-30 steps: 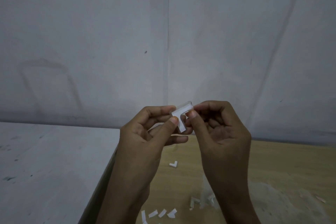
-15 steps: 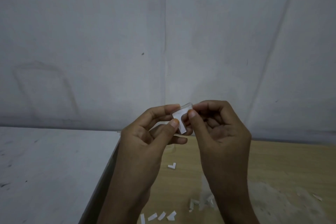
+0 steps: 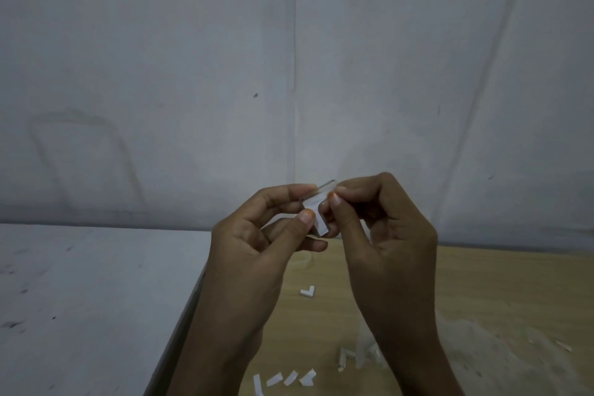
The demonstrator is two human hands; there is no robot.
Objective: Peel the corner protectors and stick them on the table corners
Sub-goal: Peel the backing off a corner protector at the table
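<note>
Head view: left hand (image 3: 254, 254) pinches a clear corner protector (image 3: 325, 186) in the air over the wooden surface (image 3: 482, 283), near its left edge. Right hand (image 3: 385, 234) closes its grip on the white backing (image 3: 313, 205). The backing could tear or slip if pulled unevenly, leaving adhesive partly covered.

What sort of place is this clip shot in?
Likely a bare indoor work corner: a wooden tabletop littered with peeled white backing scraps, a plain white surface beside it, and an unadorned grey wall close behind.
</note>
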